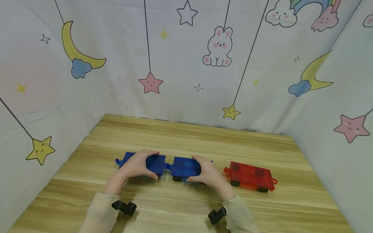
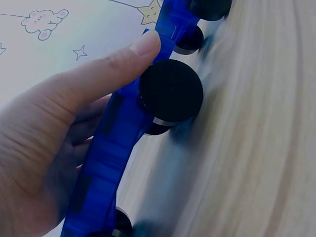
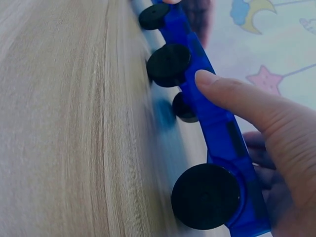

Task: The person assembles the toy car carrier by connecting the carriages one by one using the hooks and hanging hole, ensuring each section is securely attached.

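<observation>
Clearly, L grip point(image 1: 137, 165) & R grip point(image 1: 207, 172) hold see-thru rect. blue cars point(image 1: 183, 166).

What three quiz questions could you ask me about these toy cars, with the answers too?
1. True or false: a hand is touching the flat, see-through red plastic car.
2. Which hand grips the flat, see-through blue plastic car nearer the red car? A: left. B: right.
3. Fill in: The red car's wheels are coloured ____.

Key:
1. False; no hand touches it.
2. B; the left hand grips another blue car.
3. Black.

Sleeves point(image 1: 100, 210) perhaps beige; black wrist cameras point(image 1: 126, 207)
</observation>
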Available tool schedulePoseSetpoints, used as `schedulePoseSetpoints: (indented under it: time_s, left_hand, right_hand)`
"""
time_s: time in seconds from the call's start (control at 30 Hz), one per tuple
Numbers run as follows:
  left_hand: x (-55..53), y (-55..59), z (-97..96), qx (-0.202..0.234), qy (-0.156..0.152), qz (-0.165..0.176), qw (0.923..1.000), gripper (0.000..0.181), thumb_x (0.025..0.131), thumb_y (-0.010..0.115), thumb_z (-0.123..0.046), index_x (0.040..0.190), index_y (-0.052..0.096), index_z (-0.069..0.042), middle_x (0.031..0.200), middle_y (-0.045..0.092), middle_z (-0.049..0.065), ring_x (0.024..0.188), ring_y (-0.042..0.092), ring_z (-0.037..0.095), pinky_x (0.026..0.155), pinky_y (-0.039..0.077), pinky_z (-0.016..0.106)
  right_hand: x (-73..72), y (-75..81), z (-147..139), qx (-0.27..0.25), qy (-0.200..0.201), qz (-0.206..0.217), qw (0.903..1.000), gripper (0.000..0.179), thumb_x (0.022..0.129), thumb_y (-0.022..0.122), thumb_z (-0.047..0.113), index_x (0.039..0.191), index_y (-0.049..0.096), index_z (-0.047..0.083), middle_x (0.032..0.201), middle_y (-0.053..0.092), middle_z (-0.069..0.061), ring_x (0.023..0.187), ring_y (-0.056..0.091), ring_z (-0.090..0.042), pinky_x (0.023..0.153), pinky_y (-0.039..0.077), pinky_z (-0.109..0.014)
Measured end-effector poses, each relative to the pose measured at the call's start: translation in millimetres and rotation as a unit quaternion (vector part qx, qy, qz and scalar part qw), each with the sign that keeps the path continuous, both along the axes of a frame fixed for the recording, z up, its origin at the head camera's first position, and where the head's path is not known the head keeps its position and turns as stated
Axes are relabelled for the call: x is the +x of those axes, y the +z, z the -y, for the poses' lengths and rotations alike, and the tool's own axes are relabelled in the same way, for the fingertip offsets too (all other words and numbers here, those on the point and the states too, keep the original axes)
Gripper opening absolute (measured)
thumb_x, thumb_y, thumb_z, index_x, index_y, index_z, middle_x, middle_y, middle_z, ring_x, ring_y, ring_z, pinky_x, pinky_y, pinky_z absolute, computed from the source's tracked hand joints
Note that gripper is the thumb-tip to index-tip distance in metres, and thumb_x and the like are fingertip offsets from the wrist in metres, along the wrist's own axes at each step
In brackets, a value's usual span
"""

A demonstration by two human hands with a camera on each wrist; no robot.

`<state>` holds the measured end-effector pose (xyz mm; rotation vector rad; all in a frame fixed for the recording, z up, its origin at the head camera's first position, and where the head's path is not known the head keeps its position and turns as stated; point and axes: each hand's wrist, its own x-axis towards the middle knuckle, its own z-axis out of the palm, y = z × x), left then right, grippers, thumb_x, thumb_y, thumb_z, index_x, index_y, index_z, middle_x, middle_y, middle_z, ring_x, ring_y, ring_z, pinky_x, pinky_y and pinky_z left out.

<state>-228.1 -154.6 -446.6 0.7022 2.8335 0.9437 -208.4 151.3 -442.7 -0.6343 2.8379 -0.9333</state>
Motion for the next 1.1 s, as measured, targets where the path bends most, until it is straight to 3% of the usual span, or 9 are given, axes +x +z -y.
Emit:
schedulePoseSetpoints:
  time_s: [0.3, 0.7, 1.1]
  left_hand:
    - [1.3, 4.3, -7.8, 0.007, -0.019, 0.008, 0.9998, 0.104, 0.063, 0.091, -0.043, 0.147, 0.043, -0.003, 0.148, 0.046, 0.018, 0.138, 0.039, 0.043, 0.111, 0.029, 0.064]
    - [5.5, 5.8, -36.2, 0.06, -0.005, -0.004, 0.9982, 0.102, 0.07, 0.086, -0.045, 0.15, 0.037, -0.006, 0.153, 0.038, 0.019, 0.14, 0.036, 0.043, 0.106, 0.036, 0.064]
    - [7.3, 5.6, -65.3, 0.063, 0.0, 0.016, 0.9979, 0.109, 0.068, 0.087, -0.047, 0.154, 0.031, -0.007, 0.158, 0.03, 0.018, 0.145, 0.028, 0.041, 0.11, 0.033, 0.063]
  right_hand:
    - [1.0, 1.6, -2.3, -0.013, 0.003, -0.002, 0.9999, 0.094, 0.071, 0.088, 0.037, 0.146, 0.044, 0.002, 0.147, 0.047, -0.018, 0.137, 0.042, -0.039, 0.109, 0.038, -0.057]
    - [5.5, 4.5, -11.3, -0.019, -0.023, -0.002, 0.9996, 0.095, 0.071, 0.087, 0.042, 0.146, 0.044, 0.003, 0.149, 0.046, -0.017, 0.137, 0.044, -0.037, 0.109, 0.04, -0.055]
    - [11.1, 15.8, -36.2, -0.02, -0.065, -0.007, 0.9977, 0.095, 0.072, 0.087, 0.039, 0.149, 0.04, 0.007, 0.152, 0.041, -0.018, 0.139, 0.041, -0.039, 0.107, 0.04, -0.057]
